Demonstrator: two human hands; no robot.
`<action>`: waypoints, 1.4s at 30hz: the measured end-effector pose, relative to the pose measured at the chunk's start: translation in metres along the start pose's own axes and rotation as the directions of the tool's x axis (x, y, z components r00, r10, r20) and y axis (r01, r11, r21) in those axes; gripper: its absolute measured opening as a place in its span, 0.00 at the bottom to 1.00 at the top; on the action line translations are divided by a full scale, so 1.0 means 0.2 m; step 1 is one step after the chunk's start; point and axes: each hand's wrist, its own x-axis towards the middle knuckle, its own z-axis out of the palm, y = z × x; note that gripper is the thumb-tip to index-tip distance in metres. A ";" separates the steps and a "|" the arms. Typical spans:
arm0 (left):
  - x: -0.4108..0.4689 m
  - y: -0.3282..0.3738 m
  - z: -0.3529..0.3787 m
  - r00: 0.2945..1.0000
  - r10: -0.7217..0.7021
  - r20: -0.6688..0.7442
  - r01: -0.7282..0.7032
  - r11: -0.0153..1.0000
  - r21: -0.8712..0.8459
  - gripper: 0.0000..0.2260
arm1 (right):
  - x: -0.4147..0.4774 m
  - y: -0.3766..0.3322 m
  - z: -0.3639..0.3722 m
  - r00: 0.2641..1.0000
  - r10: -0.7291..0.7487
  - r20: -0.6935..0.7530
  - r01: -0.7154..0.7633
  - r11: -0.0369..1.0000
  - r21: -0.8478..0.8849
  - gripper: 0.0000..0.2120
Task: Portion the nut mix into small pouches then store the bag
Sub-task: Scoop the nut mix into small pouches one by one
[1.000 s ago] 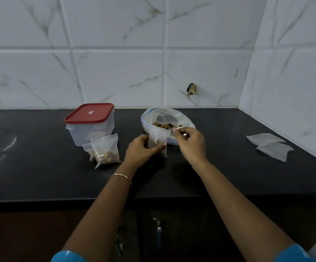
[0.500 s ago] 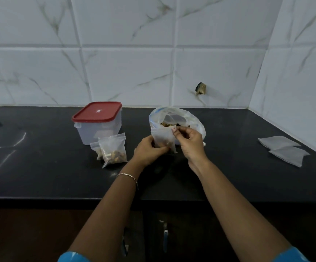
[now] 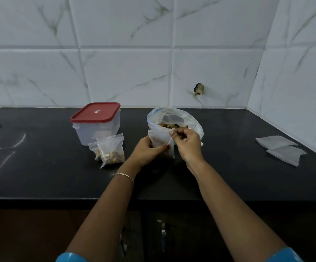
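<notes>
Clear small pouch [image 3: 161, 140] upright between both hands, left hand [image 3: 146, 151] gripping its side, right hand [image 3: 188, 143] pinching its top

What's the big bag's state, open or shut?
Open. The bag gapes at the top, and the nuts show inside.

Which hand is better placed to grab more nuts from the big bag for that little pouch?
Likely the right hand: it sits just before the open mouth of the big bag, only pinching the pouch at its top edge, while the left hand grips its body.
</notes>
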 end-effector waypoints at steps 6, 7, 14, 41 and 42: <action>0.00 0.03 0.00 0.996 0.004 -0.086 -0.012 0.996 -0.091 0.17 | 0.01 -0.01 -0.01 0.998 0.014 -0.069 -0.014 1.000 -0.002 0.03; 0.00 0.03 0.00 0.989 -0.004 -0.150 -0.016 0.990 -0.137 0.15 | 0.01 -0.01 -0.01 0.997 0.017 -0.070 -0.017 1.000 -0.007 0.04; 0.02 0.03 -0.02 0.951 0.004 -0.309 -0.066 0.980 -0.189 0.08 | 0.01 0.00 0.00 0.998 0.029 -0.058 -0.031 0.999 -0.025 0.03; 0.00 0.05 -0.01 0.986 0.044 -0.163 -0.086 0.963 -0.254 0.07 | -0.03 0.00 0.03 0.991 -0.014 0.135 0.014 1.000 -0.005 0.04; 0.00 0.05 -0.01 0.987 0.051 -0.155 -0.090 0.963 -0.255 0.06 | -0.03 -0.01 0.03 0.991 -0.012 0.132 0.015 1.000 -0.015 0.04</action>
